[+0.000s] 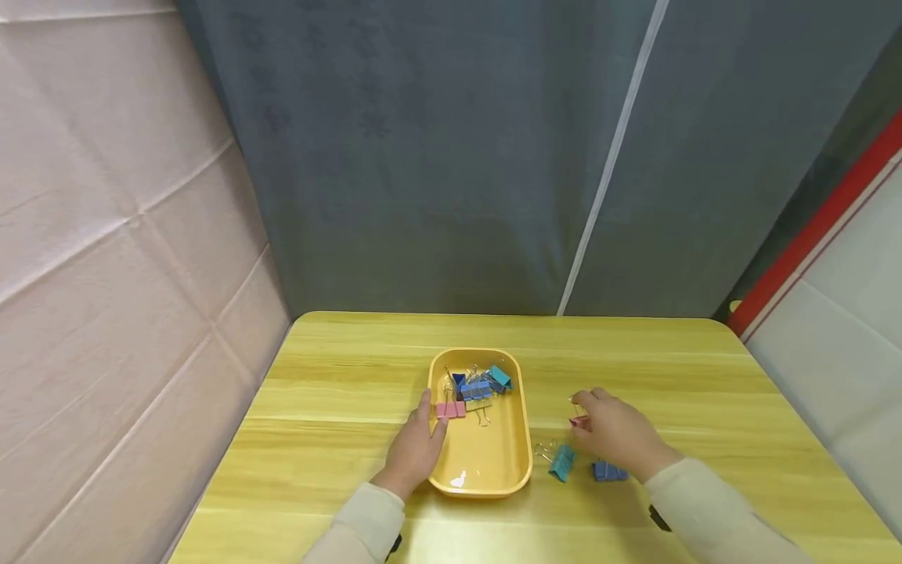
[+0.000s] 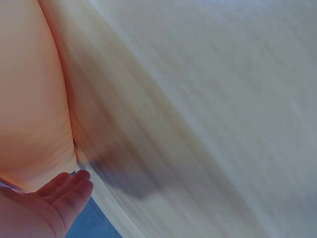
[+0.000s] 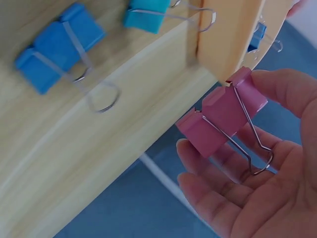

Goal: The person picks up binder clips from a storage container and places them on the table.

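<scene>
My right hand (image 1: pixel 620 435) pinches a pink binder clip (image 3: pixel 223 119) between thumb and fingers, above the table to the right of a yellow tray (image 1: pixel 493 470). My left hand (image 1: pixel 412 450) rests against the tray's left side, its fingers straight along the outer wall and the thumb at the rim. Inside the tray's far half lie several binder clips, among them a pink one (image 1: pixel 451 410), a blue one (image 1: pixel 476 390), a yellow one (image 1: pixel 478 405) and a teal one (image 1: pixel 500 376). In the left wrist view, the left fingers (image 2: pixel 74 196) are beside the tray wall (image 2: pixel 29 89).
On the wooden table (image 1: pixel 338 392), a teal binder clip (image 1: pixel 561 463) lies just right of the tray. A blue binder clip (image 1: pixel 609 471) is beneath the right hand. A dark curtain (image 1: pixel 423 157) hangs behind the table, with a pale cloth wall (image 1: pixel 120 274) at left.
</scene>
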`<state>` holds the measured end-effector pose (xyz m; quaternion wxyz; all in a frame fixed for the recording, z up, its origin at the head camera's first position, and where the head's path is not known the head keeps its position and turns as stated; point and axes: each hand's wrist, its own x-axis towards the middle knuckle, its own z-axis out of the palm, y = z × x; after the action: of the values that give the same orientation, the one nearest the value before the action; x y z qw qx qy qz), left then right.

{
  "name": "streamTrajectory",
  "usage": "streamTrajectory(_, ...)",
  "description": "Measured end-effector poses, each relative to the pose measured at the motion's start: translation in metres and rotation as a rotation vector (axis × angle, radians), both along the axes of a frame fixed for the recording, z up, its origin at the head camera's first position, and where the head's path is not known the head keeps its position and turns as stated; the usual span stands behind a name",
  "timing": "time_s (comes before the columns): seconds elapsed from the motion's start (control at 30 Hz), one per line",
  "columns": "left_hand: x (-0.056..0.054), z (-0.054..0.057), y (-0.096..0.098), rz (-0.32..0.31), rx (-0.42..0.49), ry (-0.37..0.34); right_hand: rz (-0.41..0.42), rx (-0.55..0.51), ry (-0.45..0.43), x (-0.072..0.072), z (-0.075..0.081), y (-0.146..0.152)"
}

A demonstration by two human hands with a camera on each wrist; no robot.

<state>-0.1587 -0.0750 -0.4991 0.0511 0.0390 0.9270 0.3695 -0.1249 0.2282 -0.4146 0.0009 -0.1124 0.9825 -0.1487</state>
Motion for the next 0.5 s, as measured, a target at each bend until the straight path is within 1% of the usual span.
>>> streamTrajectory(0.23, 0.001, 0.002, 0.0, -0.006, -0.006, 0.003, -0.054, 0.0, -0.049, 0.007, -0.003, 0.019)
streamTrajectory(0.5, 0.0, -0.001, 0.0, -0.01, -0.021, 0.01, -0.108, -0.011, -0.062, 0.013, -0.01, 0.038)
